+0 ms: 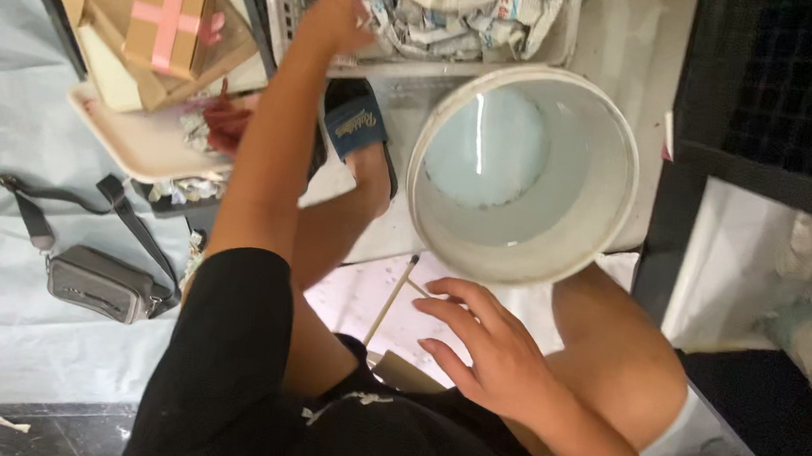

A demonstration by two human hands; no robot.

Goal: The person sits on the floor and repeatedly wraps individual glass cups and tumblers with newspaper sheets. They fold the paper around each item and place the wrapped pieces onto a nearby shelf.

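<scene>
The person wears a black short-sleeved shirt (221, 359) and black shorts (403, 449) with a small white mark near the waist, a dark blue slipper (355, 124) beside the bucket (583, 217), bare arms and legs.

The left hand (332, 21) is blurred, and its fingertips are lost among the shredded paper (450, 1), so whether it grips any cannot be told. Beyond that hand, the paper's tray (279, 4) is cut off by the top edge. Beside the right hand (484, 342), the stick (390, 300) has its lower end hidden behind the knee.
</scene>
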